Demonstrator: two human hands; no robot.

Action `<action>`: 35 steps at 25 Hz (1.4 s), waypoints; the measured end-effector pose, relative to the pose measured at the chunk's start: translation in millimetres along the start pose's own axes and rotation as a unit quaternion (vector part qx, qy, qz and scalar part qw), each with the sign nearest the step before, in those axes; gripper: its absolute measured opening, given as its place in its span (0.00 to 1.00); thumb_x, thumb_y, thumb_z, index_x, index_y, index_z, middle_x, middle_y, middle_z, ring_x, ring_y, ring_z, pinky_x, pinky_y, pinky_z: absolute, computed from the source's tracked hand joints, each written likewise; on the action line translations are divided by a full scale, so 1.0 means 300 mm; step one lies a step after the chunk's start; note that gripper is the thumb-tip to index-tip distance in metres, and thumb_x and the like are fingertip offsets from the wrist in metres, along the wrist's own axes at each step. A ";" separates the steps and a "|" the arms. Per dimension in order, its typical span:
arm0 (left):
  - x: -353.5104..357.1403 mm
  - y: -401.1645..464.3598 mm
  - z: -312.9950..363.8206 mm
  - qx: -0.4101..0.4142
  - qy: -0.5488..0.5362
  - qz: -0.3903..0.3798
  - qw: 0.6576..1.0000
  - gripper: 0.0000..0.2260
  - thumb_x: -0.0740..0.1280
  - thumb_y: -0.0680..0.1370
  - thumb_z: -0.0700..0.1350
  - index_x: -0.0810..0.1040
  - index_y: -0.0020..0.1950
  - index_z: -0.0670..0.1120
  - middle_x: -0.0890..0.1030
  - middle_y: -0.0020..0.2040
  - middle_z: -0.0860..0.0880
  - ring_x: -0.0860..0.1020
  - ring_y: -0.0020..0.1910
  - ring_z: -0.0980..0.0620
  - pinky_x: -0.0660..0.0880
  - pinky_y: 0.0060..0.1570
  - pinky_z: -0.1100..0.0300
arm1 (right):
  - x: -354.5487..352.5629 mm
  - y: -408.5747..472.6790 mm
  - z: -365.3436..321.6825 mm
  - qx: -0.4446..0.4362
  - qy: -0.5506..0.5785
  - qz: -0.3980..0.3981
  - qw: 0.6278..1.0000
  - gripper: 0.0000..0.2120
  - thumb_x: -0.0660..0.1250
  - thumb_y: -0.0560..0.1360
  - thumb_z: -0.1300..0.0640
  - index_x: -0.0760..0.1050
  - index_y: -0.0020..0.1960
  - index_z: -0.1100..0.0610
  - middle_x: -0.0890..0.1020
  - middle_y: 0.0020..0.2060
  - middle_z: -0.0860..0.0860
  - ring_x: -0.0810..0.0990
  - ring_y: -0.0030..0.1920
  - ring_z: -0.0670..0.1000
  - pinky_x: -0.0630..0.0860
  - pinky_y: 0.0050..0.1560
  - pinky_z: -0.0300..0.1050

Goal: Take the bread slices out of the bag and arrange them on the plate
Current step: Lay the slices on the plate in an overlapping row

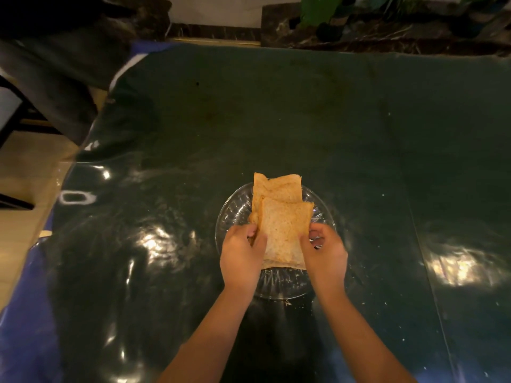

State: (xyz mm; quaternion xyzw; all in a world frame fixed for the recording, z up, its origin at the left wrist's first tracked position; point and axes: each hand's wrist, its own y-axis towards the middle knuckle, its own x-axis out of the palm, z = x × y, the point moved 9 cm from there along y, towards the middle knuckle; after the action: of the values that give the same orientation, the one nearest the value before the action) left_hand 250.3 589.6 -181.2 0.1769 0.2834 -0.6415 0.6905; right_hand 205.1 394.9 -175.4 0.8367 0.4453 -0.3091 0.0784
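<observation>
A clear cut-glass plate (232,214) sits on the dark table in front of me. Brown bread slices lie stacked on it: a rear slice (276,187) pokes out at the back, and a front slice (284,233) overlaps it. My left hand (242,255) pinches the left edge of the front slices with thumb and fingers. On the other side, my right hand (326,252) has its curled fingers against the right edge of the same slice. No bag is in view.
The table (276,120) is covered by a glossy dark green sheet with bright light glare and some crumbs at the right. A chair with dark cloth (63,73) stands at the far left. Potted plants (387,17) stand on a ledge beyond the far edge.
</observation>
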 end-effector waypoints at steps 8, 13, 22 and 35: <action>-0.013 -0.029 -0.015 -0.052 -0.103 -0.022 0.993 0.05 0.72 0.71 0.43 0.78 0.43 0.51 0.80 0.39 0.57 0.78 0.38 0.62 0.76 0.39 0.66 | -0.009 0.005 -0.046 -0.025 0.099 -0.040 0.994 0.08 0.70 0.70 0.58 0.79 0.48 0.50 0.79 0.38 0.40 0.78 0.39 0.40 0.73 0.40 0.31; -0.019 -0.105 -0.056 -0.037 -0.105 -0.065 0.992 0.07 0.72 0.70 0.42 0.78 0.41 0.53 0.80 0.38 0.57 0.78 0.39 0.66 0.75 0.38 0.72 | -0.023 -0.058 0.063 0.041 0.133 -0.086 0.986 0.10 0.70 0.70 0.59 0.77 0.41 0.43 0.82 0.38 0.47 0.81 0.41 0.49 0.79 0.45 0.46; -0.025 -0.137 -0.121 -0.065 -0.065 -0.044 0.995 0.06 0.72 0.70 0.43 0.79 0.41 0.53 0.79 0.36 0.58 0.75 0.35 0.65 0.70 0.35 0.73 | -0.023 -0.082 0.086 0.019 0.059 -0.079 0.995 0.06 0.69 0.71 0.58 0.79 0.46 0.49 0.81 0.35 0.41 0.79 0.36 0.38 0.72 0.37 0.24; -0.013 -0.035 -0.130 -0.075 -0.045 -0.086 0.992 0.13 0.72 0.68 0.50 0.77 0.51 0.53 0.80 0.47 0.56 0.78 0.43 0.59 0.73 0.42 0.65 | -0.058 0.011 0.041 -0.041 -0.124 -0.074 0.989 0.08 0.66 0.73 0.53 0.79 0.50 0.54 0.83 0.45 0.49 0.77 0.40 0.46 0.68 0.35 0.35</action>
State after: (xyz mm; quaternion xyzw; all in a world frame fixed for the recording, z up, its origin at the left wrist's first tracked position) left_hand 233.4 615.1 -207.7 0.0705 0.3140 -0.6827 0.6560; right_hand 195.0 375.8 -175.4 0.7527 0.5050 -0.3970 0.1442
